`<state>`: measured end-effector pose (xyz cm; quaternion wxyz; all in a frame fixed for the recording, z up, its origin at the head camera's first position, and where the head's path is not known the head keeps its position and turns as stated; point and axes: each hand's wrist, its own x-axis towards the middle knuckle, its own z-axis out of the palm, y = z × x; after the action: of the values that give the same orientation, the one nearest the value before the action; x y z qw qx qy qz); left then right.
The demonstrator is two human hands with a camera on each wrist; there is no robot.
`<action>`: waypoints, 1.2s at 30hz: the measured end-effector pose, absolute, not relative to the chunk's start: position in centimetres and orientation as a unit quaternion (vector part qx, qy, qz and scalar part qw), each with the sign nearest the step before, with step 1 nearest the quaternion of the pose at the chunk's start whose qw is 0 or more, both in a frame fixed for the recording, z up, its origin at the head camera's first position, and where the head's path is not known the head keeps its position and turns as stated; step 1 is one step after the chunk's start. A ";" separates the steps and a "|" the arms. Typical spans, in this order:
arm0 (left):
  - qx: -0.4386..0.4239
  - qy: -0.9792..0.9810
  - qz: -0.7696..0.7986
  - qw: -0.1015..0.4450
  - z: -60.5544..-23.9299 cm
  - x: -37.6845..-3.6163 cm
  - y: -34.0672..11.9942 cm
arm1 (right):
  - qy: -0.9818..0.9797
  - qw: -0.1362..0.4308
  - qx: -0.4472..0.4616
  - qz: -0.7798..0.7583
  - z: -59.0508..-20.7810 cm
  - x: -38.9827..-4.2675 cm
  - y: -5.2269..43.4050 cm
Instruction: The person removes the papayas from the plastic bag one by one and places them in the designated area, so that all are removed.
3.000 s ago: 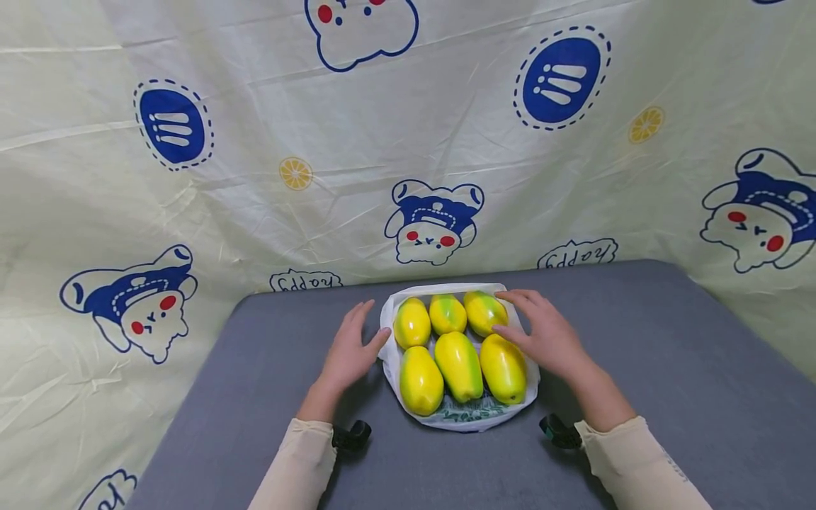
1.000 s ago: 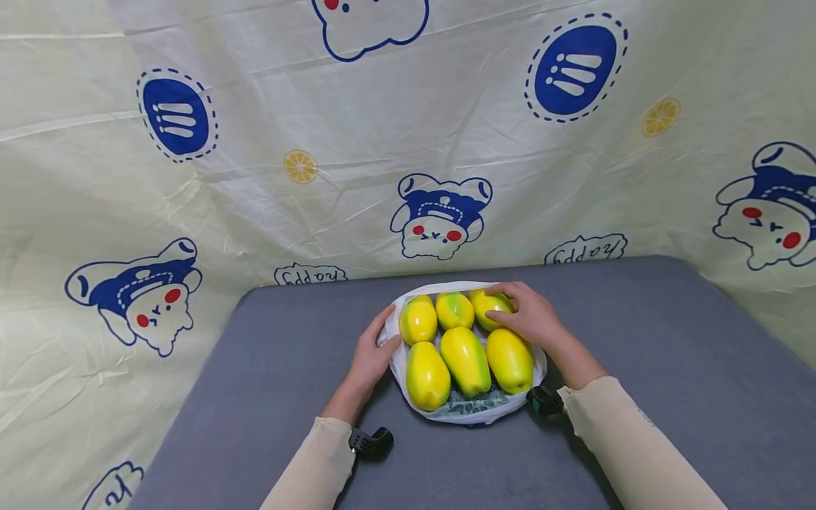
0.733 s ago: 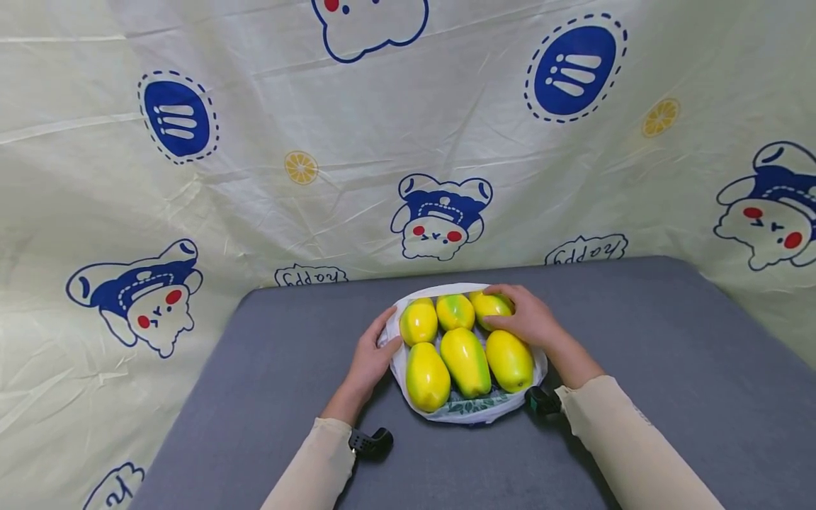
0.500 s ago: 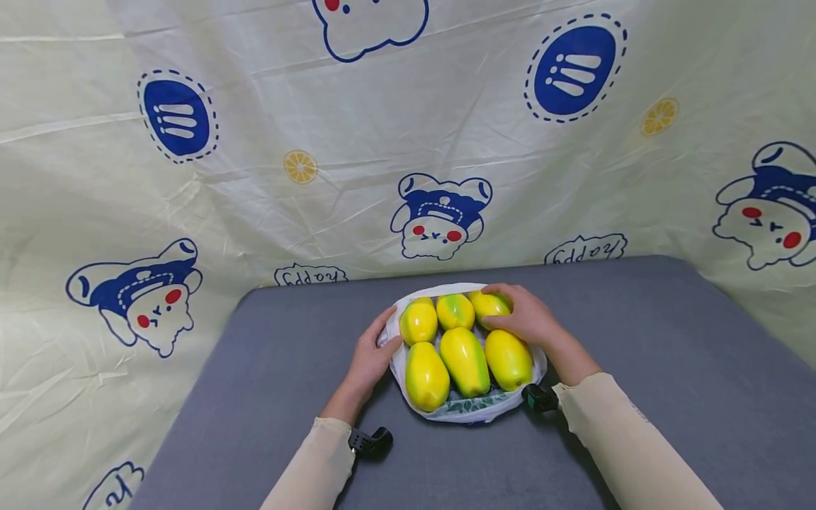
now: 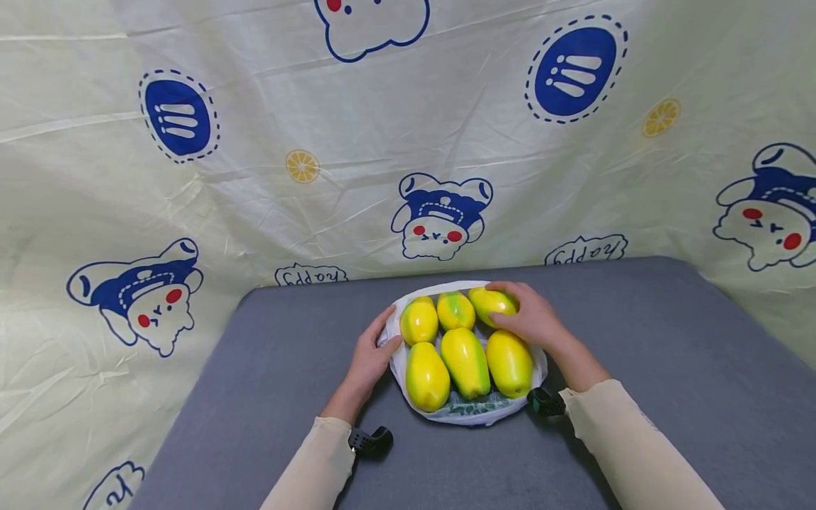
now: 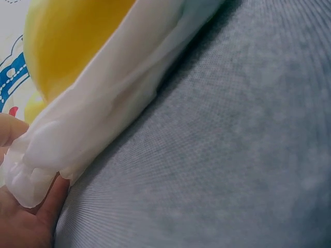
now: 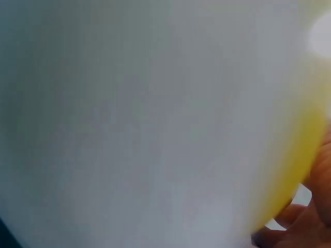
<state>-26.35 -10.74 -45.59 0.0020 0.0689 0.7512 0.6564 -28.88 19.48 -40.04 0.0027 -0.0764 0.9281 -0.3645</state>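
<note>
Several glossy yellow-green papayas lie in two rows in a white plastic bag (image 5: 468, 418) with folded-down edges and a green leaf print. My left hand (image 5: 372, 355) holds the bag's left edge; in the left wrist view the thumb is above the white film (image 6: 103, 111) and fingers tuck beneath it. At the back right, my right hand (image 5: 534, 316) grips a papaya (image 5: 491, 303), fingers over its far side, thumb on the near side. A front-right papaya (image 5: 509, 363) sits just below that hand. A blurred whitish surface (image 7: 145, 124) fills most of the right wrist view.
The bag stands on a grey cloth-covered table (image 5: 306, 354), toward its far edge. Behind rises a pale curtain (image 5: 357, 127) with printed cartoon bears. Black wrist cameras sit on the left wrist (image 5: 372, 444) and right wrist (image 5: 545, 402).
Both hands have closed in since the oldest frame, the left onto the bag's edge, the right onto the back-right papaya. Over the last half second that papaya has turned and shifted slightly right.
</note>
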 end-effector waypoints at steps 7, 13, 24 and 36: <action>0.065 0.761 0.646 -0.002 -45.6 -26.3 -10.8 | 0.917 -0.014 -0.092 -0.388 -39.3 -27.9 19.8; 0.057 0.765 0.642 -0.003 -45.7 -26.4 -10.7 | 0.902 -0.026 -0.101 -0.418 -38.5 -26.8 20.2; 0.069 0.750 0.658 -0.005 -45.6 -26.3 -10.8 | 0.879 -0.066 -0.099 -0.461 -36.9 -24.8 21.4; 0.062 0.755 0.652 -0.001 -45.6 -26.3 -10.8 | 0.859 -0.159 -0.059 -0.482 -37.8 -24.4 23.8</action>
<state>-26.30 -10.83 -45.65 -0.0015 0.0622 0.7553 0.6524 -24.37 23.78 -37.80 -0.1592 -0.0593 0.8593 -0.4825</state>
